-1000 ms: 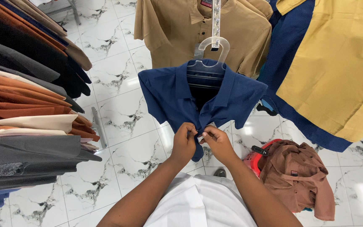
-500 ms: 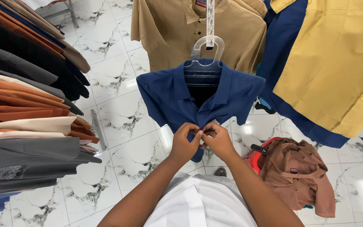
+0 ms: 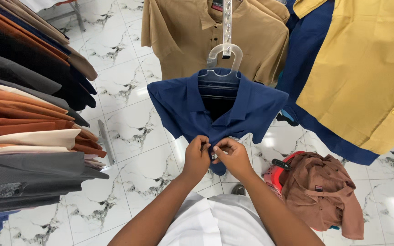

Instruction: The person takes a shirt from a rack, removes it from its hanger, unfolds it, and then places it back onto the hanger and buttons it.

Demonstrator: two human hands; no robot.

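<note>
1. Navy polo shirt (image 3: pixel 183 107) hanging on a clear plastic hanger (image 3: pixel 224 57) at 12 o'clock from the hands, front placket facing the wearer's camera.
2. Left hand (image 3: pixel 197 157) at 9 o'clock of the placket, fingers pinched narrow on the fabric edge.
3. Right hand (image 3: pixel 233 157) at 3 o'clock of it, thumb and forefinger closed tight on the opposite edge; both hands touching at the fingertips.
4. Step in hand, by the look of it: buttoning the lower placket. Button itself hidden between the fingertips, so fastened or not — cannot tell.
5. Next move, as a judgement: fabric kept taut, a small push through the hole, then a light tug to check.
6. Tan shirt (image 3: pixel 183 36) at 12 o'clock behind the navy one; yellow shirt (image 3: pixel 365 73) at 2 o'clock.
7. Rack of folded-over shirts (image 3: pixel 28 114) at 9 o'clock; brown shirt (image 3: pixel 324 191) heaped over a red basket (image 3: pixel 272 175) at 4 o'clock, on the marble floor (image 3: pixel 128 136).
</note>
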